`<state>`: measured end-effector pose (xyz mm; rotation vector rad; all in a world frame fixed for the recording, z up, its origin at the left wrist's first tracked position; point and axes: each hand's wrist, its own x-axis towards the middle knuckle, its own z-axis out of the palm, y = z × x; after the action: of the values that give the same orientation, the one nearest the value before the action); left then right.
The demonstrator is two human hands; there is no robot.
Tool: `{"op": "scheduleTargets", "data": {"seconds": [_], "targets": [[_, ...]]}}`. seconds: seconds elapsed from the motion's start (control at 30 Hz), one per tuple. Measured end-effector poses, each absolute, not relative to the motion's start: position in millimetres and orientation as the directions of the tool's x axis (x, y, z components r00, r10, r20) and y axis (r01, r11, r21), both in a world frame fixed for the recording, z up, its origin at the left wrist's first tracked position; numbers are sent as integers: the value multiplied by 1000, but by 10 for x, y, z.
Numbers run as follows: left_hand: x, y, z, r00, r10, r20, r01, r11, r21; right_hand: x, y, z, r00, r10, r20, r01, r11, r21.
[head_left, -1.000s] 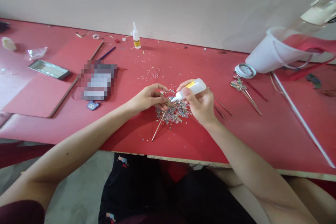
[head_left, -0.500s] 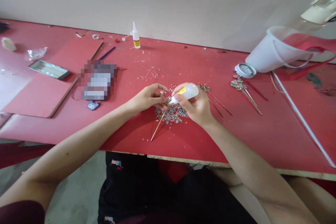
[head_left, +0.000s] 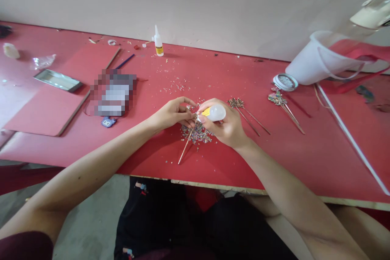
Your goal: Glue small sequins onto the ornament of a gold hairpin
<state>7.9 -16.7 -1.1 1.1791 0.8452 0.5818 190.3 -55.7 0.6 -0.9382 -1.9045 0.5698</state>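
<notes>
My left hand (head_left: 178,113) is closed on the ornamented top of a metal hairpin (head_left: 185,146), whose prongs point down toward the table's front edge. In my right hand (head_left: 227,124) is a white glue bottle (head_left: 217,112) with a yellow label, tilted with its tip at the hairpin's top. The fingers partly hide that top and the bottle's tip. Beneath both hands lies a pile of small shiny chips (head_left: 199,135). A second hairpin with an openwork head (head_left: 236,102) rests just beyond my right hand. Another hairpin, its head covered in colourful pieces (head_left: 277,98), lies farther right.
A second glue bottle (head_left: 159,44) stands near the wall. To the left are a blurred-out phone-like object (head_left: 114,95), a shallow box (head_left: 57,80) and red boards (head_left: 42,109). A white bucket (head_left: 319,59) and a small round container (head_left: 285,82) occupy the right of the red table (head_left: 292,162).
The glue bottle has tipped, its base swinging lower and slightly left, while its tip stays at the hairpin. The hairpin's prongs have shifted slightly right. My left hand is nearly unmoved.
</notes>
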Motion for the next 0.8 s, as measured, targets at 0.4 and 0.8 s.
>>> {"op": "scheduleTargets", "data": {"seconds": [0.4, 0.8], "targets": [[80, -137, -57, 575, 776, -258, 37, 290, 956, 1921, -516, -19, -347, 724, 596, 322, 689, -650], [68, -135, -86, 588, 772, -242, 16, 288, 957, 1924, -522, -5, -379, 721, 580, 306, 689, -657]]}}
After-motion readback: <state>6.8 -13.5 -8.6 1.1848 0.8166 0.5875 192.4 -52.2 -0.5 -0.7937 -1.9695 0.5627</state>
